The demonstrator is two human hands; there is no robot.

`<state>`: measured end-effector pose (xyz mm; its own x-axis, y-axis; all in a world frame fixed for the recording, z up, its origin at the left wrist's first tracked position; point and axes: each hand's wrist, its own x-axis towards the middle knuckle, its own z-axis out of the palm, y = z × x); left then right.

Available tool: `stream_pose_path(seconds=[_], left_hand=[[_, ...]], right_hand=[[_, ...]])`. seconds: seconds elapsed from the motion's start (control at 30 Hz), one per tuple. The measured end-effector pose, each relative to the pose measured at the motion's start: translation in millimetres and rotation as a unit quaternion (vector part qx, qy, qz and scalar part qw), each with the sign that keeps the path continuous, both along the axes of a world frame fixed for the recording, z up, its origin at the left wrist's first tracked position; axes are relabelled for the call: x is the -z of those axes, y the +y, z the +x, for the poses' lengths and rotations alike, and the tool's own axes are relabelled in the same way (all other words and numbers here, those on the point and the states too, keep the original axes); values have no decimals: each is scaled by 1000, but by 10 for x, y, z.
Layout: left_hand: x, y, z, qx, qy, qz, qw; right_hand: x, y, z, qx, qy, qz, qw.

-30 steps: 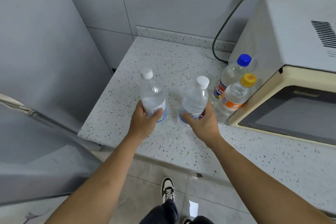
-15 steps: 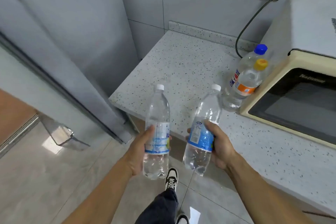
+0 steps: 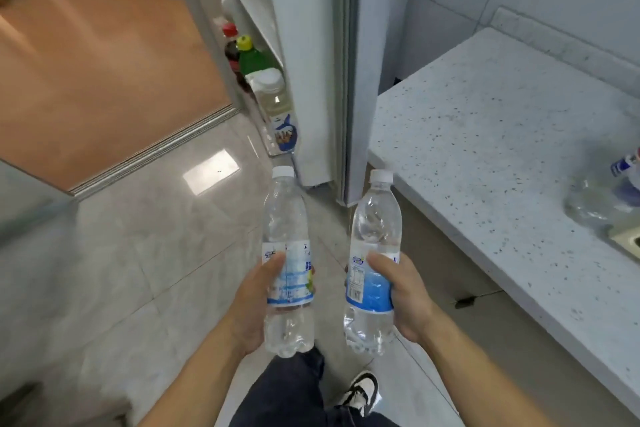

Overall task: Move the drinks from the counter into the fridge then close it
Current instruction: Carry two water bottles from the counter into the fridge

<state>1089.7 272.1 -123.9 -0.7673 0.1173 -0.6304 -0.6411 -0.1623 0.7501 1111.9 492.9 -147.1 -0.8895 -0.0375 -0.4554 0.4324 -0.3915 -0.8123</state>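
Note:
My left hand [image 3: 254, 308] grips a clear water bottle [image 3: 287, 239] with a white cap and a pale blue label, upright over the floor. My right hand [image 3: 403, 298] grips a second water bottle [image 3: 375, 229] with a brighter blue label, also upright. Ahead stands the open fridge [image 3: 311, 62]; its door shelf holds a dark bottle with a red cap [image 3: 231, 48], a green bottle with a yellow cap [image 3: 254, 59] and a white-lidded jar [image 3: 277, 104]. At the right edge, another clear bottle [image 3: 602, 194] stands on the speckled counter [image 3: 485, 135].
The fridge's grey side wall [image 3: 360, 80] stands against the counter's left end. A corner of the cream microwave [image 3: 628, 239] shows at the far right. Grey floor tiles [image 3: 138, 253] lie below, and a wooden floor [image 3: 86, 62] begins beyond a metal threshold. My leg and shoe [image 3: 360, 392] are underneath.
Both bottles were lifted off the counter and carried left. The view has swung left, from the counter and microwave toward the open fridge and its door shelf.

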Motion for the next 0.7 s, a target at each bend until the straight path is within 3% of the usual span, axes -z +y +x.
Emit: stream_pose_path(seconds=[0.23,0.7], left_hand=[[-75,-831,-21,-122,9,0,992],[-268,-2819,-878,-164,107,-18,980]], right_hand=[[-28,-898,-398,-116,-4,21,993],[-293,-2941,-1635,-169,35,60,983]])
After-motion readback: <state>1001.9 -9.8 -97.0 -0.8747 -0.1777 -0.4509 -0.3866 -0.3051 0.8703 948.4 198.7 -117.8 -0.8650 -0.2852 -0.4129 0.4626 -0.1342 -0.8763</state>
